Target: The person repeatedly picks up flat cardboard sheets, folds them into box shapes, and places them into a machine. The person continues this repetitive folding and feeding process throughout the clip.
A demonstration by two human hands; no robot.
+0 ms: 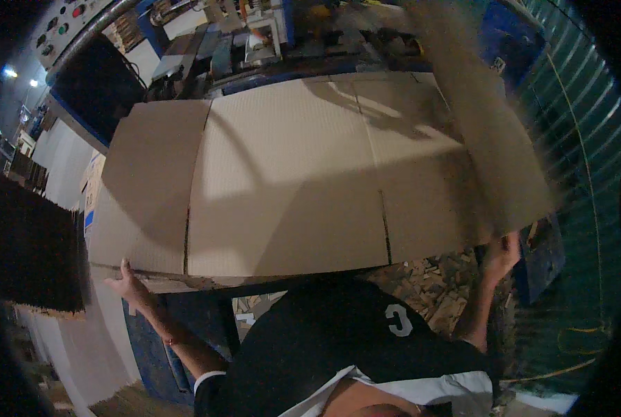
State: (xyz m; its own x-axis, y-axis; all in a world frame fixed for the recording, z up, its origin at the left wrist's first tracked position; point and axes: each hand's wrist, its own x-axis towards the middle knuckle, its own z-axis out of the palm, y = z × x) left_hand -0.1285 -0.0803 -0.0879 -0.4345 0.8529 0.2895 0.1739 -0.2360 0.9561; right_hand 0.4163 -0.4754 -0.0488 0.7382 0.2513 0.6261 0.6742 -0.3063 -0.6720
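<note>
A wide, creased brown corrugated cardboard sheet lies in front of me, with slots cut into its near edge. Its right-hand panel is raised and smeared by motion. My right hand is closed on the near edge of that panel, fingers partly hidden behind it. At the near left corner, my left hand has its thumb up against the edge and its fingers spread out to the left.
Behind the sheet stands a blue machine with metal parts. A control panel with buttons is at upper left. Stacked cardboard stands left, a green corrugated wall right. Cardboard scraps lie below the sheet.
</note>
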